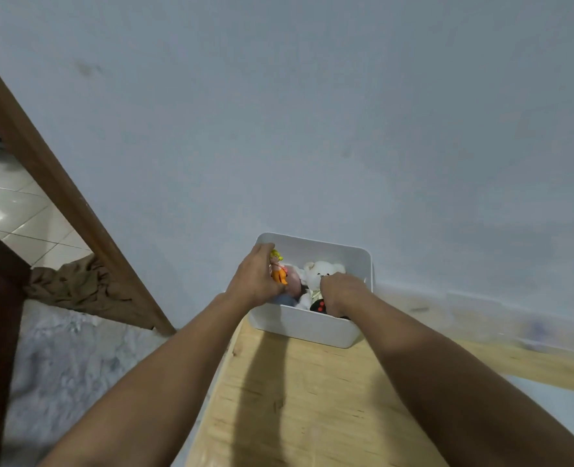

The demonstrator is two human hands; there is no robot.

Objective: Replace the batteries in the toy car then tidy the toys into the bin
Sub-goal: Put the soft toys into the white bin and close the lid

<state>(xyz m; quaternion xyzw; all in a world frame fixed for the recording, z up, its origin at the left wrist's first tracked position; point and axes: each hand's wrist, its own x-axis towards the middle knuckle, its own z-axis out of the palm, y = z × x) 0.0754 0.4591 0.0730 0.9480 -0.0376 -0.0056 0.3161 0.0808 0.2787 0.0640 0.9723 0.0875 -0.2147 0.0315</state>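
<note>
A white plastic bin [315, 326] stands at the far end of a light wooden table [312, 399], against the wall. Inside it lie a white teddy bear [321, 273], a pink soft toy [294, 283] and something blue beneath. My left hand [257, 281] reaches over the bin's left rim and grips a small figure [278, 267] with yellow hair and orange clothes. My right hand [341, 293] is inside the bin, closed on the bear's dark outfit with red dots [320, 306]. No toy car shows.
A pale blue wall rises right behind the bin. To the left a brown wooden door frame [60, 187] slants down, with a crumpled brown cloth [73, 286] at its foot and a fluffy grey rug [66, 365] beside the table. Tiled floor lies beyond.
</note>
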